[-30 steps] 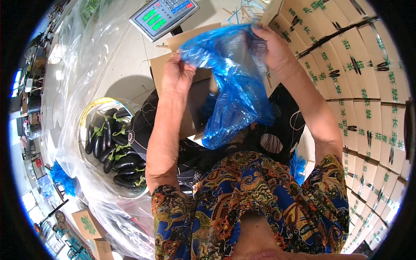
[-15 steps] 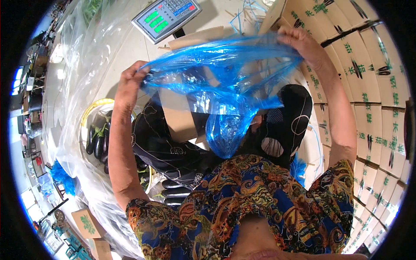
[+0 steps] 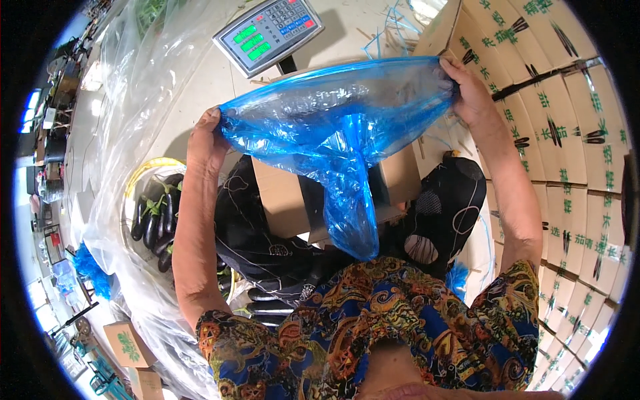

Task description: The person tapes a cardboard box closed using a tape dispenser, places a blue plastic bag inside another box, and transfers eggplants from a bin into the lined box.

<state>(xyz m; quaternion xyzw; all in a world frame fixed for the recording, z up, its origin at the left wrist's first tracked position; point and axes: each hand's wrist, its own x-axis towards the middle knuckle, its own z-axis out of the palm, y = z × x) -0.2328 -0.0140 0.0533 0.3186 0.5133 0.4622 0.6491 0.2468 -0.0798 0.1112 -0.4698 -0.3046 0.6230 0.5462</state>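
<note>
A thin blue plastic bag is stretched wide between my two hands, its mouth pulled taut and its body hanging down. My left hand pinches the left end of the rim. At the right end, my right hand grips the rim between thumb and fingers. Beneath the bag stands an open cardboard box between my knees, its flaps spread; the bag hides most of its inside. Dark purple eggplants lie in a round container with a yellow rim beside my left forearm.
A scale display with lit green panels stands beyond the box. Stacked cardboard boxes form a wall on my right. Clear plastic sheeting drapes along the left. More eggplants lie by my left thigh. Blue strapping litters the far floor.
Both hands have pulled the bag's rim tighter, so its mouth has straightened out. The hanging part has swung slightly right and lower, and more of the box shows beneath it.
</note>
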